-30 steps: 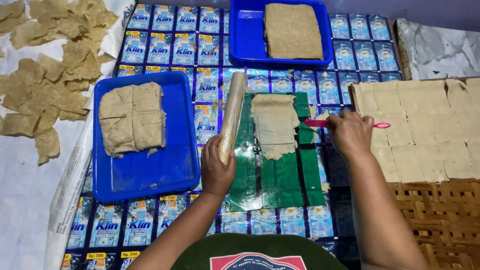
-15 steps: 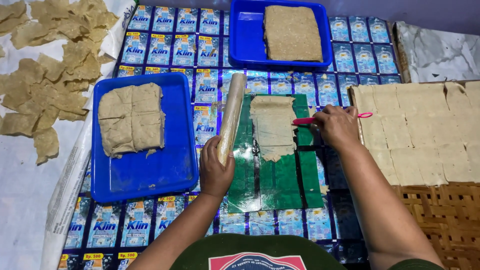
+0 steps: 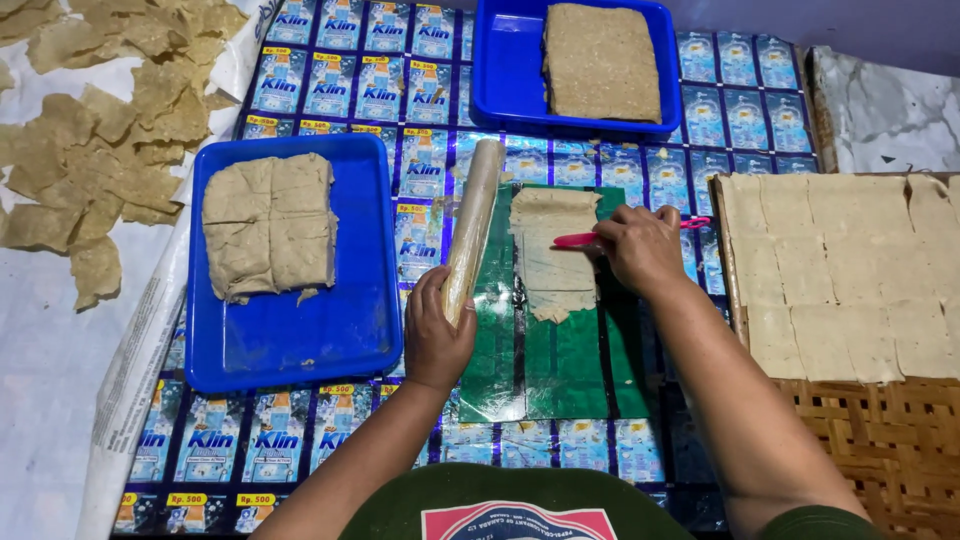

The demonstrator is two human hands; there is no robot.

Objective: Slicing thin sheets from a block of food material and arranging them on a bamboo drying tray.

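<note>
We kneel over a mat (image 3: 420, 110) of blue printed sachets that covers most of the scene. To the right lies a woven tray (image 3: 850, 440) carrying flat dough squares (image 3: 840, 270) laid edge to edge; to the far left, dried pale pieces (image 3: 100, 150) are scattered on white sheeting. A blue tray (image 3: 290, 340) at left holds a folded slab of dough (image 3: 268, 225), and a second blue tray (image 3: 500, 80) at the far side holds a flat sheet.

In the middle sits a green plastic sheet (image 3: 560, 360) with a thin dough sheet (image 3: 550, 250) on its far part. Our left hand (image 3: 438, 335) is clenched around the near end of the rolling pin (image 3: 472, 225) (wrapped in clear film), resting it just left of the dough. Our right hand (image 3: 640, 248) grasps a pink tool (image 3: 585, 239), its tip on the dough. We judge this the trimming step; next calls for a steady, straight draw across without tearing.
</note>
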